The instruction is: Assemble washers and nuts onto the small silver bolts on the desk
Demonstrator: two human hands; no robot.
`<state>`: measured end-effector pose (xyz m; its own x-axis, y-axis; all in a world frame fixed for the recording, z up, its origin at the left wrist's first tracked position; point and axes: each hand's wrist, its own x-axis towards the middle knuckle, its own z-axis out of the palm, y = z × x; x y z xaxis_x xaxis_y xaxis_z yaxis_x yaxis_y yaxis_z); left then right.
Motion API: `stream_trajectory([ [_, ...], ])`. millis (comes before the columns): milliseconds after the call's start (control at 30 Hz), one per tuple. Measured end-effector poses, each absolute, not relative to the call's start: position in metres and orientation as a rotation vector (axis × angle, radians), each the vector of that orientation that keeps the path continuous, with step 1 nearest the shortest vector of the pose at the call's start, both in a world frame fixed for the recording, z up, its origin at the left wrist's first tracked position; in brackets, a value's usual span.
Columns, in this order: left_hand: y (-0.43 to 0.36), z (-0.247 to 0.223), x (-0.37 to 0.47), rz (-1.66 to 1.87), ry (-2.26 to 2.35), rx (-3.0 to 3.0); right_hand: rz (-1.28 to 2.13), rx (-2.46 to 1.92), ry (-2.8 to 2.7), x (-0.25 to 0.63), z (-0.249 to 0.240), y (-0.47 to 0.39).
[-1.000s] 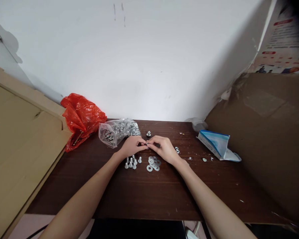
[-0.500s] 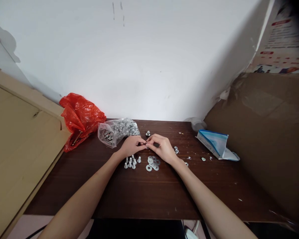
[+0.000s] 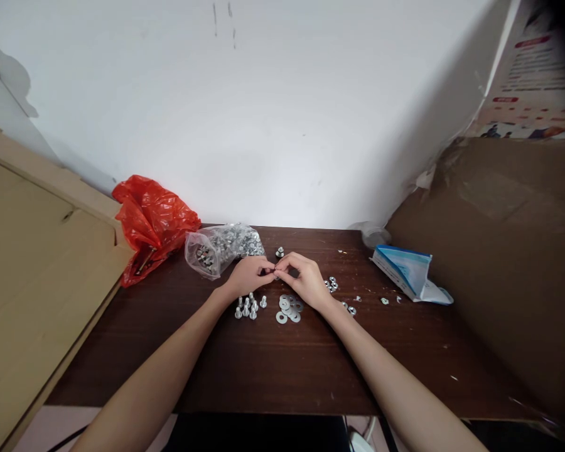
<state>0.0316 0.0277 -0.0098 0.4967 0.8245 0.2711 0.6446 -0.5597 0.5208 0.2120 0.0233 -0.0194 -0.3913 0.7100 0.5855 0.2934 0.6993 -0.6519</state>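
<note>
My left hand [image 3: 253, 276] and my right hand [image 3: 304, 276] meet fingertip to fingertip over the table, both pinched closed. A glint of small metal shows at the fingertips, but the fingers hide what it is. Several silver bolts [image 3: 246, 310] stand on their heads below my left hand. Flat washers [image 3: 289, 309] lie in an overlapping pile below my right hand. Beside my right wrist are several nuts [image 3: 332, 284], partly covered by it. Just beyond the fingers stands a bolt with a washer on it [image 3: 280, 252].
A clear plastic bag of metal hardware [image 3: 230, 242] lies behind my left hand, next to a red plastic bag [image 3: 153, 213]. On the right are a blue-and-white packet [image 3: 407, 273] and small scraps. Cardboard [image 3: 42, 270] borders the left side; a brown box [image 3: 508, 251] borders the right.
My right hand has shifted slightly left, and more of the nuts beside its wrist now show. Both hands keep their pinch; the bolts and washers lie as before.
</note>
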Motion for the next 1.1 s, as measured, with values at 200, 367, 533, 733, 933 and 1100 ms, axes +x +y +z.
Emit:
stream_trajectory([
  [200, 0.0266, -0.0082, 0.0316, 0.699, 1.239, 2.373, 0.527, -0.81, -2.014, 0.2132, -0.0176, 0.0213],
  [367, 0.0268, -0.0087, 0.0314, 0.723, 1.227, 2.337, 0.501, -0.798, -2.061, 0.2151, -0.0171, 0.0212],
  [533, 0.027, -0.0084, 0.0316, 0.708, 1.245, 2.354, 0.494, -0.803, -2.068, 0.2156, -0.02, 0.0225],
  [733, 0.0277, -0.0106, 0.0312, 0.747, 1.253, 2.315, 0.464, -0.804, -2.057, 0.214, -0.0194, 0.0211],
  [933, 0.0299, -0.016, 0.0312, 0.85, 1.253, 2.229, 0.484, -0.789, -2.026, 0.2121, -0.0211, 0.0217],
  [1100, 0.0318, -0.0176, 0.0319, 1.025, 1.204, 2.093, 0.524, -0.8, -1.949, 0.2112, -0.0201, 0.0228],
])
